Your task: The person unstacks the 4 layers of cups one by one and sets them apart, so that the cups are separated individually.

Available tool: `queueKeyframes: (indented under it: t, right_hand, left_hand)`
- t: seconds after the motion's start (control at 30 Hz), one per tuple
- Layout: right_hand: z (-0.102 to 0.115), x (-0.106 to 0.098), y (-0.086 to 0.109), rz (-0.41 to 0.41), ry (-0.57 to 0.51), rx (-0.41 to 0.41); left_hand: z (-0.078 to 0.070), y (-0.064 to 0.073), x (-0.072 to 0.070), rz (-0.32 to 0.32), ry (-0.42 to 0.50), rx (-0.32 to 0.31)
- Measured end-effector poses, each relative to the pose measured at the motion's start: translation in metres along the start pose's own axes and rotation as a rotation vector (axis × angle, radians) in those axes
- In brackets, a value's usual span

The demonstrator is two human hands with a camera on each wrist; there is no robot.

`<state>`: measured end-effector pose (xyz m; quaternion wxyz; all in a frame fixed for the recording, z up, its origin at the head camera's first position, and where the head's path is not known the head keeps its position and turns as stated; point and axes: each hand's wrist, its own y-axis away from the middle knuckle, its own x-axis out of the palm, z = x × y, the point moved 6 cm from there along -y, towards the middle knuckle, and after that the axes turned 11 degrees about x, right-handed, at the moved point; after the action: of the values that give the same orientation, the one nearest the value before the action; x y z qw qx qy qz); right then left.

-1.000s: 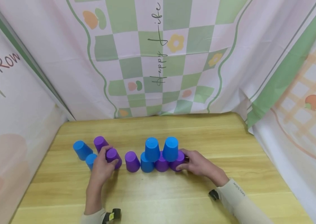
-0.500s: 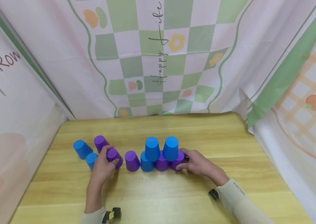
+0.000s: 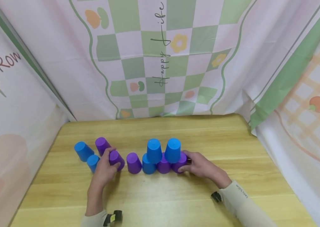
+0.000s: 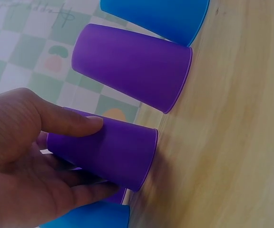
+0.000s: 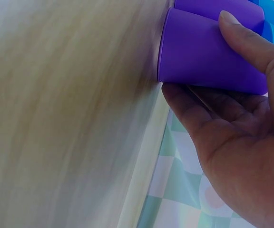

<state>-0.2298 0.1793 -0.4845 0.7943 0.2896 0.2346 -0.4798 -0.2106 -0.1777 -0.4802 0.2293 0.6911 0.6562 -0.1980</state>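
My left hand (image 3: 104,170) grips an upside-down purple cup (image 3: 116,161), thumb on the near side and fingers on the far side. In the left wrist view this cup (image 4: 122,154) stands close to the tabletop. Just to its right is another purple cup (image 3: 134,164), at the end of a row with a blue cup (image 3: 149,167) and two more purple ones. Two blue cups (image 3: 154,151) sit on top of that row. At the row's right end, my right hand (image 3: 203,165) holds the last purple cup (image 5: 203,52) between thumb and fingers.
Left of my left hand stand a blue cup (image 3: 83,152), a partly hidden blue cup (image 3: 92,162) and a purple cup (image 3: 101,145). The wooden table (image 3: 160,201) meets a checkered curtain (image 3: 154,63) at the back, with more curtains at both sides.
My left hand and its purple cup have shifted very slightly to the right. My right hand and the stacked cups stay where they were.
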Motion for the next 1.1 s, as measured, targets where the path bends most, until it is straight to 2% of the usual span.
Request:
queueKeyframes:
  t: [0.33, 0.87, 1.1]
  right_hand:
    - [-0.001, 0.0008, -0.0006, -0.005, 0.007, 0.016]
    - [-0.0002, 0.0002, -0.0005, 0.001, -0.004, 0.002]
    - [-0.0008, 0.0004, -0.0008, 0.002, 0.002, 0.0]
  left_hand:
    - [-0.0011, 0.0013, -0.0011, 0.011, -0.01, 0.031]
    - [-0.0009, 0.0016, -0.0005, 0.014, -0.008, 0.04]
    - [-0.0052, 0.0038, -0.0025, 0.001, 0.007, 0.02]
